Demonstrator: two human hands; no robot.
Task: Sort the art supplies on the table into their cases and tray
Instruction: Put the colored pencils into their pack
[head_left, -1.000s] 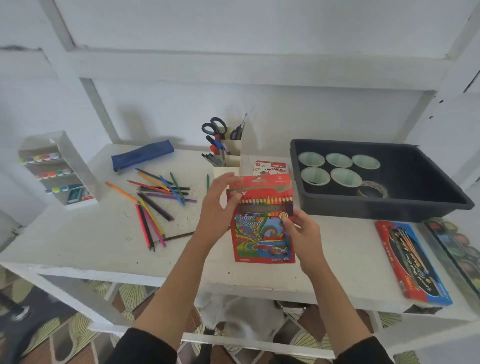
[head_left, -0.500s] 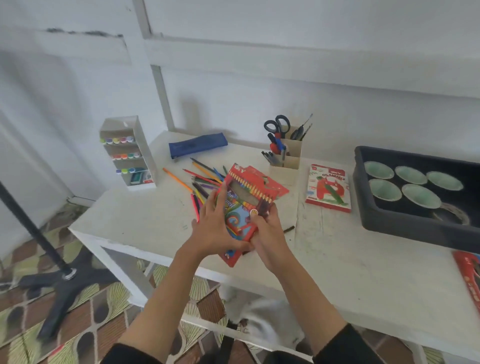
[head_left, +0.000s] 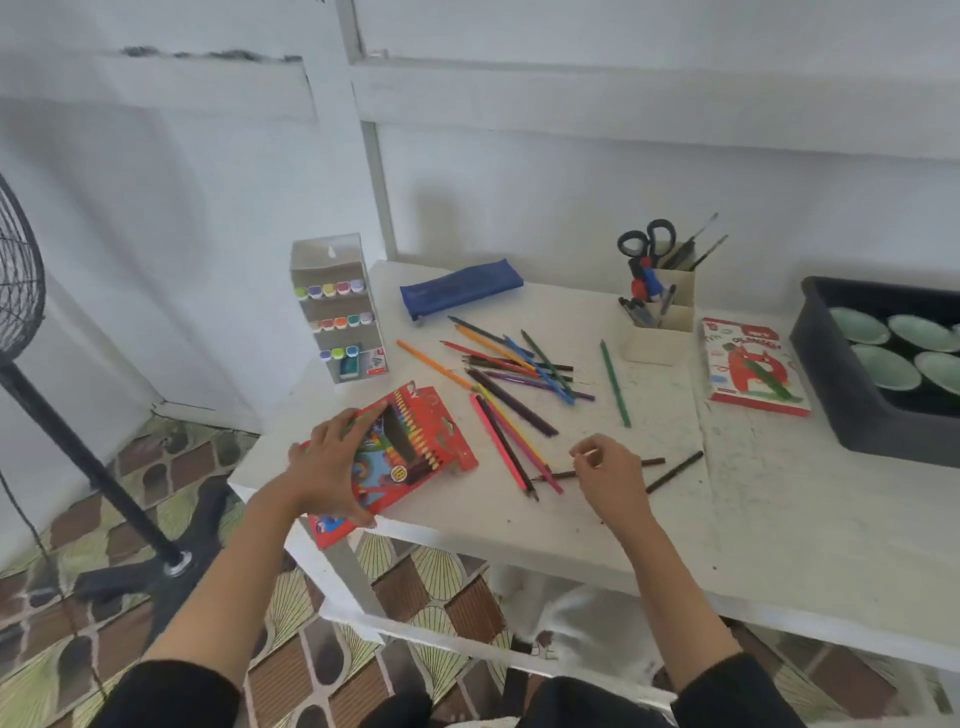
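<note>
Gripping the red colored-pencil box (head_left: 402, 457), the left hand (head_left: 332, 470) has its fingers (head_left: 343, 423) spread over the top edge and thumb under the lower side; box tilted, flap open at its far end, lower corner hanging past the near-left edge of the white tabletop (head_left: 727, 499). Right hand (head_left: 610, 478) hovers over the tabletop, fingers (head_left: 584, 452) curled narrow with tips pinched together; cannot tell if they hold anything. Just beside them a dark brown pencil (head_left: 561, 474) lies flat, another dark pencil (head_left: 674, 471) to the right. Loose colored pencils (head_left: 514, 374) scattered mid-tabletop, crossing each other; one green pencil (head_left: 615, 384) lies apart, to their right. Blue pencil pouch (head_left: 460, 288) behind them near the wall. White marker rack (head_left: 337, 306) stands upright at the far-left corner, colored caps in rows. Beige holder (head_left: 660, 322) with scissors (head_left: 647, 241) and pens at the back. Red-white crayon box (head_left: 750, 366) flat, right of the holder. Black tray (head_left: 857, 405) at the right edge holds pale green round cups (head_left: 883, 366). Fan stand (head_left: 93, 467) on the patterned floor, left.
</note>
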